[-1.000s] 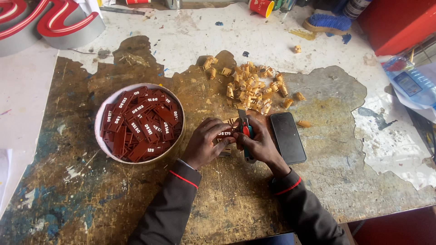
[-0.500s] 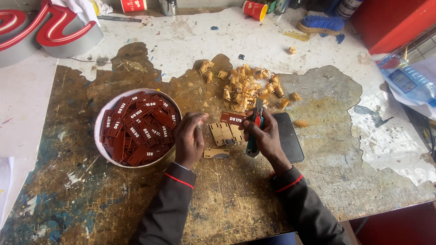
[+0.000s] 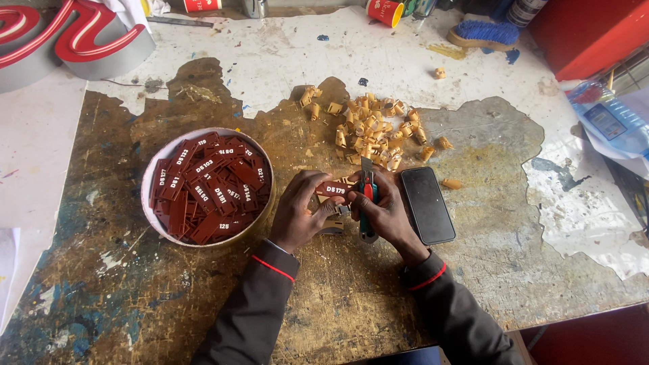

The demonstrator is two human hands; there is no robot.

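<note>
Mid-trim: left hand pinches red tag, right hand clamped round utility knife, blade at tag edge. Next probably needs steady, shallow cut over worktop.

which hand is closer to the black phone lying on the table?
Right. The right hand, holding a utility knife, sits right beside the phone's left edge. The left hand, pinching a dark red tag, is further left, nearer the bowl of tags.
</note>
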